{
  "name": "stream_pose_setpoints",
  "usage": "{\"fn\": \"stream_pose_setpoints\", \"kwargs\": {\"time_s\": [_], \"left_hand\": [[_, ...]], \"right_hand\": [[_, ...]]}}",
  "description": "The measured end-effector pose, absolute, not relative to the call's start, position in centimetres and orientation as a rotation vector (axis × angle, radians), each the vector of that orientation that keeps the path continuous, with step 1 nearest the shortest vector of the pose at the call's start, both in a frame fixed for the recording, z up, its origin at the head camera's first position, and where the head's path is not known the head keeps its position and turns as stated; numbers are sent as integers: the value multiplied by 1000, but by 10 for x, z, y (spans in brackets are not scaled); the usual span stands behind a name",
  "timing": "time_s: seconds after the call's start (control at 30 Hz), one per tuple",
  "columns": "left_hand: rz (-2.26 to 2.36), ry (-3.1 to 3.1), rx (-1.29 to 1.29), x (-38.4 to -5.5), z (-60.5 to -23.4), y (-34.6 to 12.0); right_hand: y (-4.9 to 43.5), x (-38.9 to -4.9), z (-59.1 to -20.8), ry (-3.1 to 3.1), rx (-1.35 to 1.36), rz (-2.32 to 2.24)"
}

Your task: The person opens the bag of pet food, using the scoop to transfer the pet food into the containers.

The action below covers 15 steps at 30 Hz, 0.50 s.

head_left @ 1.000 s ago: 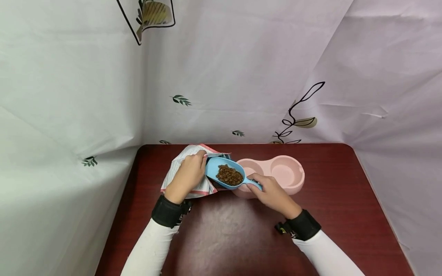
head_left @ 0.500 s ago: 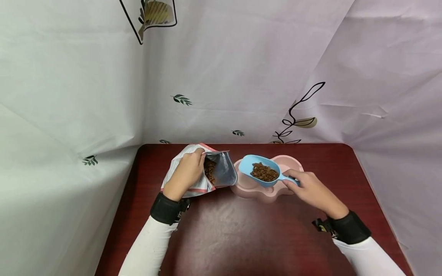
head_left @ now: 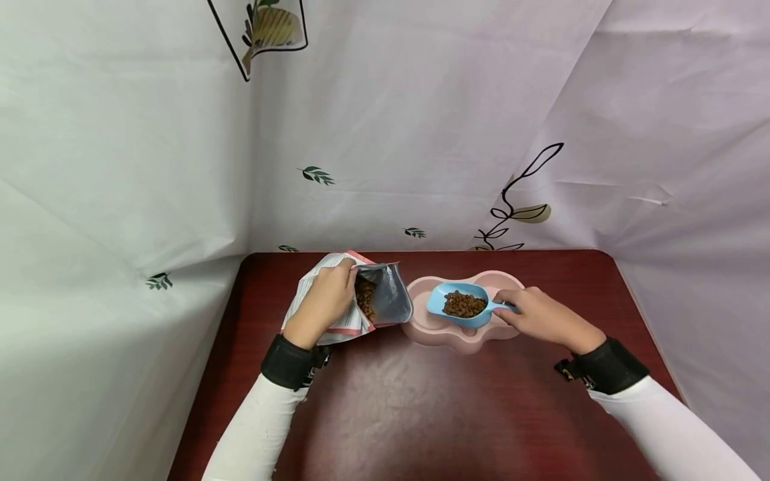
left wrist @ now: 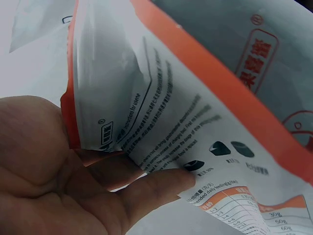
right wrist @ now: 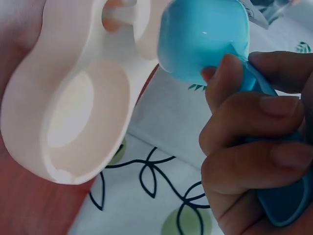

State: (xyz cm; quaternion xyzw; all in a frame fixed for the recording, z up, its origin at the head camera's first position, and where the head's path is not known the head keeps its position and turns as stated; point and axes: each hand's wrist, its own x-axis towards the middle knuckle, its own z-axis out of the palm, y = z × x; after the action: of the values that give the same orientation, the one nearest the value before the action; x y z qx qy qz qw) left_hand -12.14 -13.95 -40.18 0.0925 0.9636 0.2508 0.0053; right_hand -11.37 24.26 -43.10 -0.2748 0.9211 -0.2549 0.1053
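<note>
My right hand [head_left: 544, 319] grips the handle of a light blue scoop [head_left: 438, 302], which carries a heap of brown kibble [head_left: 463, 304]. The scoop hangs over a pink double bowl [head_left: 430, 338], nearer its left part. In the right wrist view, fingers wrap the blue handle [right wrist: 281, 205], and one round bowl hollow [right wrist: 73, 110] shows to the left. With my left hand [head_left: 321, 300] I pinch the rim of a white and red food bag [head_left: 301, 294]. Its mouth gapes to the right, showing a silver lining [head_left: 391, 297] and more kibble inside.
The dark red table [head_left: 385, 414] has rounded back corners. A pale curtain [head_left: 385, 133] printed with leaves hangs behind and along both sides. The bag's silver flap reaches close to the bowl's left edge.
The scoop of kibble has come out of the bag's mouth, moved right over the pink bowl, then dipped slightly. My left hand keeps hold of the bag and has hardly moved.
</note>
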Motion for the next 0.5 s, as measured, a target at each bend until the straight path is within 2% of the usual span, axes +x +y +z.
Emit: {"fn": "stream_pose_setpoints", "kwargs": {"time_s": [0.5], "left_hand": [[786,3039,284,-122,-405,-140]], "right_hand": [[224,-131,-422,2774,-917,-352]]}}
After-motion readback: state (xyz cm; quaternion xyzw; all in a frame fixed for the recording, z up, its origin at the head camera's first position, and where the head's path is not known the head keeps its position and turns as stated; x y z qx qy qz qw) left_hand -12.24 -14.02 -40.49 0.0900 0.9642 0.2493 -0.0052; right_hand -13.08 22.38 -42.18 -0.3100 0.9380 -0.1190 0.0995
